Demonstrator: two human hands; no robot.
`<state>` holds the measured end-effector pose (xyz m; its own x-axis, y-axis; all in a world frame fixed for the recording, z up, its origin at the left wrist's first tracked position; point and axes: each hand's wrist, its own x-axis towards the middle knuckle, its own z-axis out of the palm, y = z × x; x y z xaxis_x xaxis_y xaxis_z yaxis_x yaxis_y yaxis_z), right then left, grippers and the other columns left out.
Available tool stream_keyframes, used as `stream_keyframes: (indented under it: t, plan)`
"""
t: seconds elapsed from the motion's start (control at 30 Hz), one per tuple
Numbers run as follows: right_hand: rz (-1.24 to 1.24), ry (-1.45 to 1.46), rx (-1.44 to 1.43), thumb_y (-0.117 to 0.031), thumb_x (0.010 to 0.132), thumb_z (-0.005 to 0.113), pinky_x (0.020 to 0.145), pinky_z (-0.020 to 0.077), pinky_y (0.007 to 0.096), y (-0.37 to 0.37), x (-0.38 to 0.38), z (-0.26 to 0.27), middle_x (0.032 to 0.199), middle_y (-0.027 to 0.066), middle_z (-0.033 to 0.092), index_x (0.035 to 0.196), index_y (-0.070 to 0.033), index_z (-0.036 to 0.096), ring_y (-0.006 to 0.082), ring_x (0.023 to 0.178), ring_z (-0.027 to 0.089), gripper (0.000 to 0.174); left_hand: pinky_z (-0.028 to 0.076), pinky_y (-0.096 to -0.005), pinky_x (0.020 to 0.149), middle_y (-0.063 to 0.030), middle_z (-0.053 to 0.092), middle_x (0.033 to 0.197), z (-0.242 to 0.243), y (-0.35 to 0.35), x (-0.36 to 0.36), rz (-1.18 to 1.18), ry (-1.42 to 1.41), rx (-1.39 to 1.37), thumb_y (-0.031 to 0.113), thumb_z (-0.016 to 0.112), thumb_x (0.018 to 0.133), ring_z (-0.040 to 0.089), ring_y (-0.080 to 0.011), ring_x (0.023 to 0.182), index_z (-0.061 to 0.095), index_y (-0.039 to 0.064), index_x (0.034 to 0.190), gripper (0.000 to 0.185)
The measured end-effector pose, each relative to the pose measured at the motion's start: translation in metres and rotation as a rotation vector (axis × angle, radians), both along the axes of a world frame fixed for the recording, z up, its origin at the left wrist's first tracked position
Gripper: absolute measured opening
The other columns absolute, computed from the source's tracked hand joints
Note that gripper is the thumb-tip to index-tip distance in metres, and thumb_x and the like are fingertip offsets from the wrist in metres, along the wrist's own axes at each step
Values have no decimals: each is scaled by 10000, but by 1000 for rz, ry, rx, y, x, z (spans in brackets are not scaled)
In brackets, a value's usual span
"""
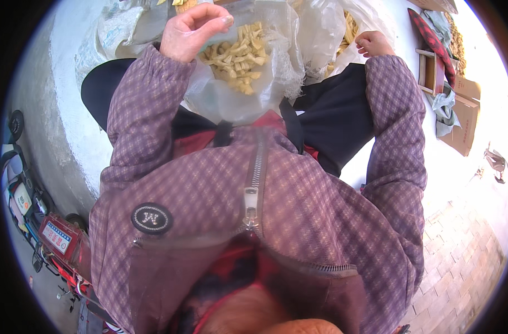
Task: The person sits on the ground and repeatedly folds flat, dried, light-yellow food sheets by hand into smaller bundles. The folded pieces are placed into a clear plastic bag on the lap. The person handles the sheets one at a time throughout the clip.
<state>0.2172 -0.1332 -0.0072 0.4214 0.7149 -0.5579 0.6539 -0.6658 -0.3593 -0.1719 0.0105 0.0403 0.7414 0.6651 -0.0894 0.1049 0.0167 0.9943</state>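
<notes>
My left hand [195,31] is raised beside a translucent plastic sack [224,98], its thumb tip against the curled fingers and nothing visible between them. Inside that sack, between my knees, lies a pile of short pale-yellow pieces [241,58], flared at the ends; their material is unclear. My right hand [373,43] is over to the right, its fingers curled and nothing seen in it. It is near a second whitish plastic sack [320,41], where more yellow pieces [349,31] show through the opening.
White woven sacks [116,33] lie beyond my left knee. On the right are a small wooden stool [431,73], a red checked cloth [435,46] and cardboard boxes [464,121]. A red vehicle [66,238] stands at the lower left, and paving [458,259] covers the lower right.
</notes>
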Motion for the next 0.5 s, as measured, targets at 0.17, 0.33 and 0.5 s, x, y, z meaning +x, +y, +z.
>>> stream_keyframes:
  t: [0.17, 0.33, 0.5]
  plan:
    - [-172, 130, -50, -158, 805, 539, 609, 515, 269, 20, 50, -64, 798, 86, 609, 918, -18, 610, 163, 654, 625, 193, 427, -202, 753, 23, 588, 821, -3, -8, 10, -18, 46, -166, 97, 609, 806, 546, -53, 792, 596, 26, 891, 112]
    - [-140, -23, -273, -243, 820, 547, 615, 531, 248, 35, 75, -147, 914, 83, 593, 1043, -49, 567, 157, 744, 619, 296, 423, -204, 719, 16, 579, 804, -10, -4, 16, -57, 57, -224, 55, 593, 813, 529, -54, 754, 590, 20, 885, 80]
    - [-26, -427, 6, -277, 820, 555, 621, 510, 228, 31, 69, -154, 868, 77, 588, 1066, -50, 557, 126, 735, 601, 334, 417, -205, 717, 7, 580, 815, -16, -4, 14, 22, 140, -289, 28, 581, 820, 527, -61, 764, 585, 13, 880, 62]
